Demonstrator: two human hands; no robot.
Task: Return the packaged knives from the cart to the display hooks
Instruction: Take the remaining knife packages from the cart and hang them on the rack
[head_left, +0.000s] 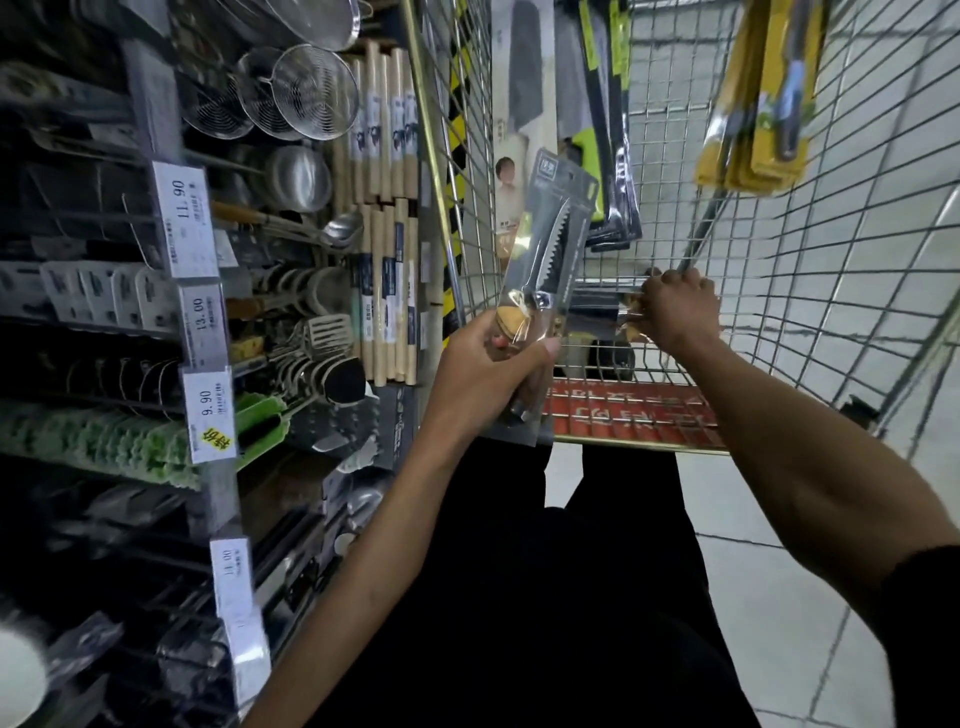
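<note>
Knife pack (548, 244), serrated blade up, is pinched at its handle end between thumb and curled fingers of the left hand (483, 374), just over the cart (639, 447) corner. It looks light: stiff card, slick plastic. A low grip leaves the hang hole at 12 o'clock free. The right hand (675, 306), at 3 o'clock, curls inside the cart; on what, I cannot tell. Hooks (228, 163) stand at 9 o'clock.

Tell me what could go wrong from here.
The left hand grips the knife pack by its lower end only; it could tip or slip.
The right hand seems to grip a second pack inside the cart; lifting it could snag the wire.
The shelf is crowded with utensils, so hooking could knock some.
</note>
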